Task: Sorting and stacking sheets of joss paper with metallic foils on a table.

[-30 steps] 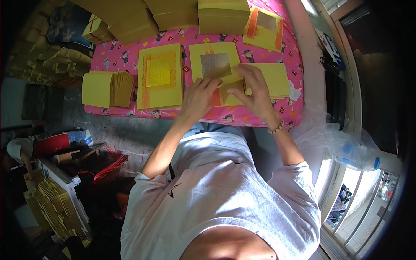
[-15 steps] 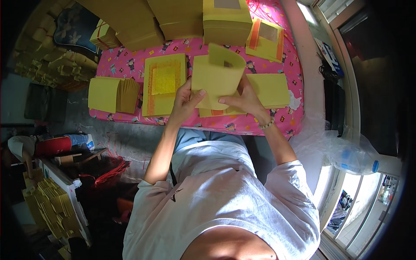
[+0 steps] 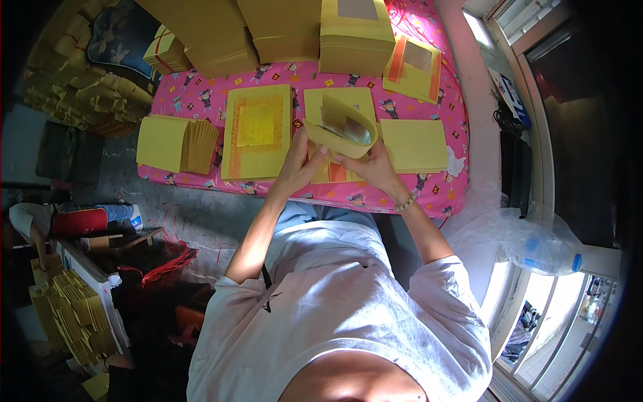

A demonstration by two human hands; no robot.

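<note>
Between my hands is a curled yellow paper piece point(image 3: 340, 143), bent into an open loop with a shiny, clear-looking patch inside. My left hand point(image 3: 298, 167) grips its lower left edge, thumb against the paper. Its lower right edge is pinched by my right hand point(image 3: 375, 167), which wears a beaded bracelet. Under and behind it lies a yellow sheet point(image 3: 321, 96) with orange bands, partly hidden. Left of my hands rests a flat yellow sheet point(image 3: 268, 94) with a bright yellow rectangle framed in orange. A neat yellow paper stack point(image 3: 413, 145) sits to the right.
A fanned yellow stack point(image 3: 161, 144) lies at the left of the pink patterned tabletop point(image 3: 181, 100). Tall yellow stacks point(image 3: 284, 37) line the far side, beside a windowed yellow sheet point(image 3: 408, 67). A person point(image 3: 33, 221) works at lower left. Plastic bags point(image 3: 536, 244) hang at right.
The yellow paper piece has tipped, so its looped inside and shiny patch now show. More of the sheet behind it is visible. Both hands keep hold.
</note>
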